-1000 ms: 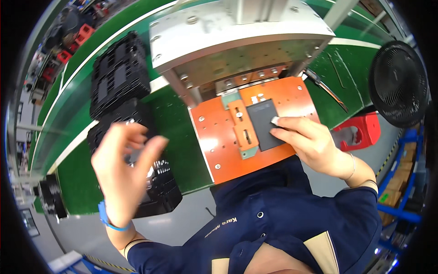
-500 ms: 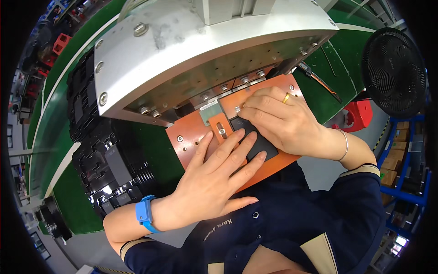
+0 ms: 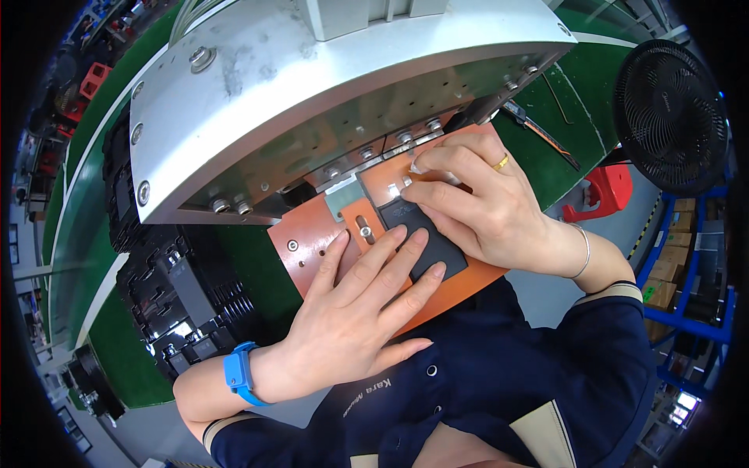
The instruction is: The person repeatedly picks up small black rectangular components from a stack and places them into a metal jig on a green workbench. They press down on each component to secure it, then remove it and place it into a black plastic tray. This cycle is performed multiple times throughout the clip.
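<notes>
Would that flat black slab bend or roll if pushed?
The flat black slab looks stiff, its edges being straight. It probably won't roll, lying flat on the orange plate. It might slide: its surface looks smooth.

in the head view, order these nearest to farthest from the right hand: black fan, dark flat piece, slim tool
1. Dark flat piece, lower left of the right hand
2. Slim tool, upper right
3. Black fan, far right

Left fingers (image 3: 410, 249) on black slab (image 3: 441, 248)
</notes>
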Demonstrator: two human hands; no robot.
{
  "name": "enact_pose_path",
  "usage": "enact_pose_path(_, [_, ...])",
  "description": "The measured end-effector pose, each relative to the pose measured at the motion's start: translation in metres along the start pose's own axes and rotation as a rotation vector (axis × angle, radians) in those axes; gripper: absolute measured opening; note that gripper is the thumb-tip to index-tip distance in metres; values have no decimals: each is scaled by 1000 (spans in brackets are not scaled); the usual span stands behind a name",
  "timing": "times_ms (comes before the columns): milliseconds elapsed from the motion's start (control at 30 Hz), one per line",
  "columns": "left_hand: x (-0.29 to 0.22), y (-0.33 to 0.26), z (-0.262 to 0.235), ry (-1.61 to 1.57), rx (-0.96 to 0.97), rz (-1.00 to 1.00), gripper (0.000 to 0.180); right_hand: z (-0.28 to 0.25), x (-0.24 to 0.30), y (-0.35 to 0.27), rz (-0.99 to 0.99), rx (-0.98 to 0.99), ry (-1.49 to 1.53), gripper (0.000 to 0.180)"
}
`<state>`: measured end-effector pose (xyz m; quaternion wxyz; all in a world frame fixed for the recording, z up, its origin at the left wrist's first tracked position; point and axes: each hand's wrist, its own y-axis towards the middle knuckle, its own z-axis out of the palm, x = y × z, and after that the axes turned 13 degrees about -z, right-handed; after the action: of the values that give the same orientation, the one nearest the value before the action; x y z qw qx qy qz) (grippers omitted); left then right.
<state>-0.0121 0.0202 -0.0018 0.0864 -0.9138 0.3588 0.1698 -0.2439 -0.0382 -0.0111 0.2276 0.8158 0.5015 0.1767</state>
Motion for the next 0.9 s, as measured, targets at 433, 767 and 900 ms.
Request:
enact_pose_path(433, [1,-1,1,8,7,-2,72,1,4,2,28,99,122,32])
enact_pose_path(767, [3,0,-1,4,10,-1,71,-32,23,-23,173,81,363,47])
enact_pose_path(900, [3,-1,-3,-52,-11,-16,70,-30,29,-32,114,136,338,48])
